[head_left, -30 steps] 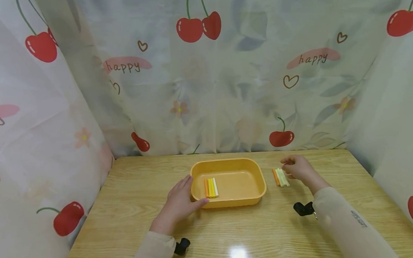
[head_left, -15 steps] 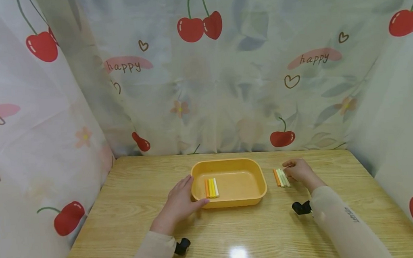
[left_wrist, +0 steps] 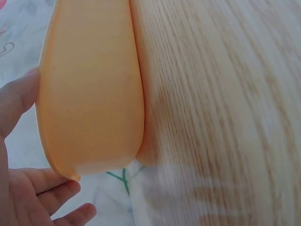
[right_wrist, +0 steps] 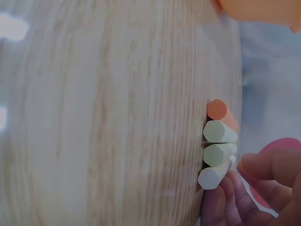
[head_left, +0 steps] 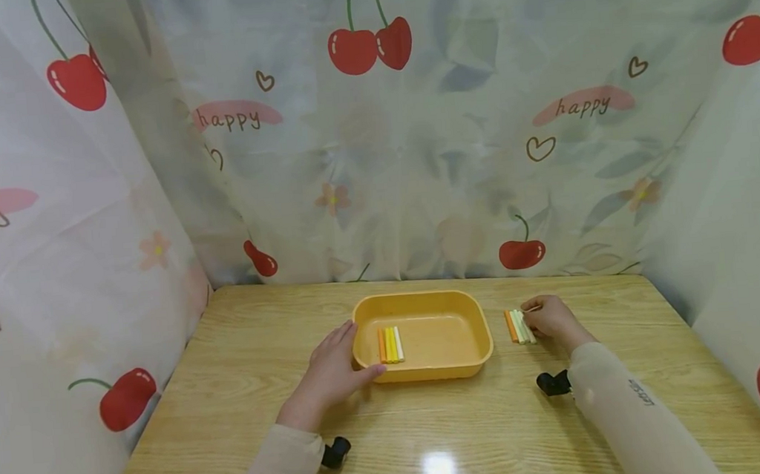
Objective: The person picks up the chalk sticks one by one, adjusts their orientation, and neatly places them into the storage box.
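A shallow yellow-orange plastic tray [head_left: 424, 373] stands on the table, with orange, yellow and white chalk sticks [head_left: 391, 345] side by side in its left part. My left hand [head_left: 332, 371] rests at the tray's left front corner, thumb on the front rim and extended fingers along the left side. Right of the tray, another row holds an orange chalk stick [right_wrist: 218, 109] and pale green ones [right_wrist: 215, 154]. At that row's right end, my right hand [head_left: 550, 320] pinches a whitish chalk stick [right_wrist: 209, 179] between thumb and fingers. Its far end is partly covered by my fingers.
The wood-grain table [head_left: 246, 329] reaches back to a cherry-print curtain [head_left: 416, 189], which also hangs at both sides. Black wrist mounts [head_left: 335, 452] sit by my cuffs. Glare marks the table's front middle.
My right hand has lowered and moved slightly inward, bringing its fingers down against the right end of the chalk row. The left hand stays on the tray. The head view has shifted slightly.
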`<action>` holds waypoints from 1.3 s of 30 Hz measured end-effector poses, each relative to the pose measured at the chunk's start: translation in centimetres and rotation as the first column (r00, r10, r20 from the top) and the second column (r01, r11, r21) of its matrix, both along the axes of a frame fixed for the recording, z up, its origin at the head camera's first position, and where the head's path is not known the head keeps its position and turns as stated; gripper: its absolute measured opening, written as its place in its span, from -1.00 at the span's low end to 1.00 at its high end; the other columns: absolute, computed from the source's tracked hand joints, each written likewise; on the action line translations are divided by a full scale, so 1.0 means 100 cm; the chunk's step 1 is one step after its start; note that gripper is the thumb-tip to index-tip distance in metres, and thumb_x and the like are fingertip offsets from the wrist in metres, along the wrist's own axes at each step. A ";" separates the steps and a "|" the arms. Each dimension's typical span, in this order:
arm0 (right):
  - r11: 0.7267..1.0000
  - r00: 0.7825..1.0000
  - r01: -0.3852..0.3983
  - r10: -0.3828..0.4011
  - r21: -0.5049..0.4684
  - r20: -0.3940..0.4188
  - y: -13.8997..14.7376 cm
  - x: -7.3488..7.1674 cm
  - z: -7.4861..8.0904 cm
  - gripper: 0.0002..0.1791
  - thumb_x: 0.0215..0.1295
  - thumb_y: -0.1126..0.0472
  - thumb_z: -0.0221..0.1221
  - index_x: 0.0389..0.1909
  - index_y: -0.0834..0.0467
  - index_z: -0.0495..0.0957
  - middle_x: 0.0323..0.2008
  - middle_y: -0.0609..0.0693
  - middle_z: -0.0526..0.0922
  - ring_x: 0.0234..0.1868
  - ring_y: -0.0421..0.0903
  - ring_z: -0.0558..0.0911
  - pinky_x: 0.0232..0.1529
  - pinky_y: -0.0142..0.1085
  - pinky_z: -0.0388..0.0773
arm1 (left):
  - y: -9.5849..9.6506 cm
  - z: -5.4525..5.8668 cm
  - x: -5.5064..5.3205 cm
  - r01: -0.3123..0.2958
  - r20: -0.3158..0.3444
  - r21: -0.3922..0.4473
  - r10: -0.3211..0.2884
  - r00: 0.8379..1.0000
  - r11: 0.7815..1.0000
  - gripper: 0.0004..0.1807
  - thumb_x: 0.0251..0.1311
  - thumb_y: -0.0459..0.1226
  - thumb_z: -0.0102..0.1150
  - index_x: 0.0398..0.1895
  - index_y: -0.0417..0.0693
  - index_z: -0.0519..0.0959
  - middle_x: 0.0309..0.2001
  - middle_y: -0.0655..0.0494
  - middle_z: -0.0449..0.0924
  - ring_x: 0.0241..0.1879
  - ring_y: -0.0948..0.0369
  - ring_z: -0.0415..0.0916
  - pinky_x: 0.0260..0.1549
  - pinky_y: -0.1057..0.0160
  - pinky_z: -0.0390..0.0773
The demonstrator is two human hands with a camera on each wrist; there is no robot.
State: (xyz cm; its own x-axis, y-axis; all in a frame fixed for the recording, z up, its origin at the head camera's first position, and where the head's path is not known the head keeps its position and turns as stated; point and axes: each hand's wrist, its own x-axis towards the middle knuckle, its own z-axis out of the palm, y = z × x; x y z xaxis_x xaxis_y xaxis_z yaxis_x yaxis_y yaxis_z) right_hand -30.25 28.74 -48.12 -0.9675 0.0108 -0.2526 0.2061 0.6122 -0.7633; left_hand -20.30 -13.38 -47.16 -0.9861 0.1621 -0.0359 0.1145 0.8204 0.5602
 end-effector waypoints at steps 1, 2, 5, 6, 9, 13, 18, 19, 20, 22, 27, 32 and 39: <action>1.000 1.000 -0.001 0.001 0.006 -0.004 0.000 -0.001 -0.001 -0.51 0.30 0.39 0.05 0.24 0.47 0.41 0.00 0.35 0.57 -0.51 -0.13 0.44 -0.46 -0.30 0.48 | 0.000 0.000 0.000 0.000 0.000 0.000 0.000 1.000 1.000 0.16 0.08 0.33 0.28 0.59 -0.11 0.08 0.59 0.00 -0.01 0.55 -0.05 -0.08 0.48 -0.12 -0.03; 1.000 1.000 -0.005 0.005 0.014 -0.009 0.000 -0.001 -0.002 -0.51 0.29 0.39 0.04 0.23 0.48 0.42 -0.03 0.33 0.58 -0.51 -0.13 0.44 -0.46 -0.30 0.46 | 0.000 0.000 0.000 0.001 0.001 -0.002 -0.001 1.000 1.000 0.16 0.08 0.33 0.28 0.59 -0.11 0.08 0.59 0.00 -0.01 0.55 -0.05 -0.08 0.48 -0.12 -0.03; 0.999 1.000 -0.018 0.019 0.048 -0.022 0.001 -0.004 -0.004 -0.51 0.26 0.40 0.04 0.21 0.48 0.44 -0.10 0.27 0.59 -0.44 -0.11 0.47 -0.45 -0.31 0.46 | -0.001 0.000 -0.001 0.002 0.002 -0.002 -0.002 1.000 1.000 0.16 0.08 0.33 0.28 0.58 -0.11 0.08 0.59 0.00 -0.01 0.54 -0.05 -0.07 0.47 -0.12 -0.03; 0.998 1.000 -0.021 0.023 0.056 -0.020 0.001 -0.004 -0.005 -0.52 0.26 0.40 0.04 0.21 0.48 0.44 -0.10 0.26 0.59 -0.42 -0.10 0.48 -0.45 -0.31 0.46 | -0.001 0.000 -0.001 0.003 0.004 -0.002 -0.003 1.000 1.000 0.16 0.08 0.33 0.28 0.59 -0.11 0.07 0.59 0.00 -0.01 0.55 -0.05 -0.07 0.48 -0.12 -0.03; 0.995 0.999 -0.038 0.040 0.091 -0.022 0.001 -0.006 -0.006 -0.54 0.29 0.41 0.03 0.21 0.46 0.46 -0.09 0.27 0.59 -0.35 -0.06 0.51 -0.42 -0.31 0.47 | -0.001 0.001 -0.001 0.003 0.006 0.000 -0.003 1.000 1.000 0.16 0.08 0.33 0.28 0.59 -0.11 0.07 0.59 -0.01 -0.01 0.54 -0.06 -0.07 0.47 -0.13 -0.03; 0.986 0.996 -0.070 0.076 0.152 -0.036 0.000 -0.004 -0.003 -0.56 0.31 0.42 0.03 0.20 0.44 0.47 -0.02 0.34 0.60 -0.29 0.00 0.54 -0.37 -0.28 0.49 | 0.000 0.003 0.000 -0.002 0.010 0.003 0.002 1.000 1.000 0.16 0.08 0.31 0.29 0.59 -0.11 0.07 0.59 0.00 -0.02 0.55 -0.06 -0.08 0.48 -0.12 -0.04; 0.965 0.990 -0.114 0.131 0.237 -0.057 0.000 -0.001 0.002 -0.59 0.32 0.41 0.05 0.17 0.44 0.49 0.05 0.40 0.58 -0.08 0.15 0.58 -0.15 -0.10 0.55 | 0.001 0.004 0.001 -0.005 0.017 0.000 0.005 1.000 1.000 0.16 0.09 0.30 0.30 0.59 -0.11 0.05 0.59 0.00 -0.02 0.55 -0.06 -0.09 0.48 -0.12 -0.04; 0.960 0.988 -0.123 0.142 0.251 -0.059 0.000 0.000 0.002 -0.59 0.31 0.40 0.06 0.16 0.44 0.49 0.06 0.40 0.57 -0.03 0.20 0.58 -0.11 -0.05 0.55 | 0.001 0.004 0.001 -0.005 0.017 0.001 0.005 1.000 1.000 0.16 0.09 0.30 0.30 0.59 -0.11 0.05 0.59 -0.01 -0.02 0.55 -0.06 -0.09 0.48 -0.13 -0.04; 0.957 0.987 -0.129 0.149 0.261 -0.059 0.000 0.000 0.002 -0.58 0.29 0.40 0.07 0.16 0.44 0.50 0.07 0.41 0.57 0.01 0.22 0.58 -0.07 -0.01 0.55 | 0.001 0.003 0.001 -0.005 0.018 -0.001 0.005 1.000 1.000 0.16 0.09 0.30 0.30 0.59 -0.12 0.05 0.59 -0.01 -0.02 0.55 -0.06 -0.09 0.48 -0.13 -0.04; 0.950 0.986 -0.133 0.156 0.284 -0.060 0.001 0.000 0.002 -0.58 0.28 0.38 0.10 0.15 0.42 0.51 0.06 0.39 0.58 0.05 0.25 0.57 -0.01 0.05 0.55 | 0.001 0.003 0.001 -0.009 0.024 0.000 0.009 1.000 1.000 0.16 0.09 0.30 0.30 0.59 -0.10 0.05 0.59 0.01 -0.03 0.55 -0.05 -0.10 0.48 -0.12 -0.04; 0.931 0.982 -0.146 0.177 0.334 -0.066 0.002 0.000 0.001 -0.58 0.21 0.39 0.15 0.10 0.43 0.53 -0.03 0.36 0.61 -0.03 0.21 0.59 -0.05 0.06 0.55 | 0.002 0.003 0.001 -0.014 0.028 0.003 0.014 1.000 1.000 0.15 0.10 0.29 0.31 0.60 -0.09 0.04 0.59 0.01 -0.03 0.55 -0.05 -0.10 0.48 -0.12 -0.04; 0.938 0.984 -0.138 0.166 0.319 -0.064 0.004 0.002 0.001 -0.59 0.23 0.35 0.18 0.10 0.43 0.52 -0.05 0.34 0.62 -0.07 0.18 0.60 -0.07 0.02 0.56 | 0.001 0.003 0.001 -0.005 0.019 0.004 0.005 1.000 1.000 0.14 0.10 0.28 0.31 0.59 -0.11 0.05 0.59 -0.01 -0.02 0.55 -0.06 -0.09 0.48 -0.13 -0.04; 0.972 0.992 -0.101 0.114 0.211 -0.051 0.007 0.007 0.008 -0.56 0.30 0.33 0.12 0.18 0.42 0.45 -0.04 0.35 0.59 -0.19 0.07 0.60 -0.28 -0.17 0.59 | 0.000 0.002 0.001 0.004 0.008 -0.001 -0.004 1.000 1.000 0.15 0.10 0.29 0.30 0.59 -0.12 0.06 0.59 -0.01 -0.02 0.55 -0.06 -0.08 0.48 -0.13 -0.04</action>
